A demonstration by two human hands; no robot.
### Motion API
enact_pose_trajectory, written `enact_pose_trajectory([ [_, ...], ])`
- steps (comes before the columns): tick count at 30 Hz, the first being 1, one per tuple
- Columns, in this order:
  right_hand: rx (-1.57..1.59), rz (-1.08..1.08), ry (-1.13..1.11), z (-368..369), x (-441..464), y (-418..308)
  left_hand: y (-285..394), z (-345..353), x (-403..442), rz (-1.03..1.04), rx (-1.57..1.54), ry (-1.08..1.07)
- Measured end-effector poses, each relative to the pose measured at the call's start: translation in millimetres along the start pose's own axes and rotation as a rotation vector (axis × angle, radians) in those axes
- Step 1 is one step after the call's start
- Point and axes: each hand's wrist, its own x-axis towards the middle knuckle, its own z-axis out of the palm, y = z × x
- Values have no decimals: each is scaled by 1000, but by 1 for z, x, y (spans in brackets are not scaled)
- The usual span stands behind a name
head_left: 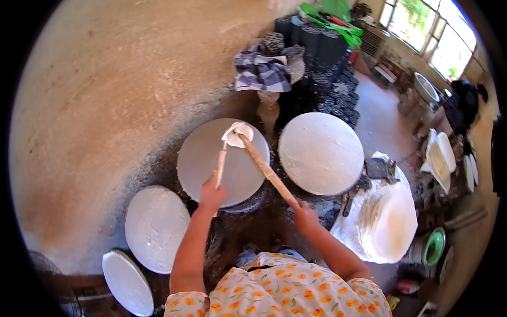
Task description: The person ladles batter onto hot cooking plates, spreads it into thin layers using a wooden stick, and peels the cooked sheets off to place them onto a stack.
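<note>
My left hand (212, 191) is closed around a pale, slim handle (221, 164) that points away from me. In my right hand (306, 216) is a thick wooden stick (269, 174), slanting up to the left. Both tools meet at a soft white lump (240, 129), which looks like dough or batter, over the far part of a round grey griddle (211, 171). Whether the lump touches the griddle I cannot tell. A second round surface (321, 153), coated white, stands to the right of it.
White discs (157, 228) lie lower left, one (127, 282) tilted. A stack of thin round sheets (393, 224) rests on plastic at the right. Black perforated coal cylinders (319, 47) and a checked cloth (261, 70) are at the back. A brown wall (116, 95) borders the left.
</note>
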Motion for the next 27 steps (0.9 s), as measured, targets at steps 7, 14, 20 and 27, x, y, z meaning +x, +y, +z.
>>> enact_pose_trajectory([
  [7, 260, 91, 90, -12, -17, -42, 27, -99, 49, 264, 669, -134],
  [14, 332, 60, 160, 0, -33, -54, 84, -169, 72, 370, 592, 42],
  [20, 360, 67, 181, 17, -19, -53, 85, -162, 60, 24, -417, 60],
  [27, 402, 64, 81, 50, 88, -70, 54, -155, 43, -375, -848, -198],
])
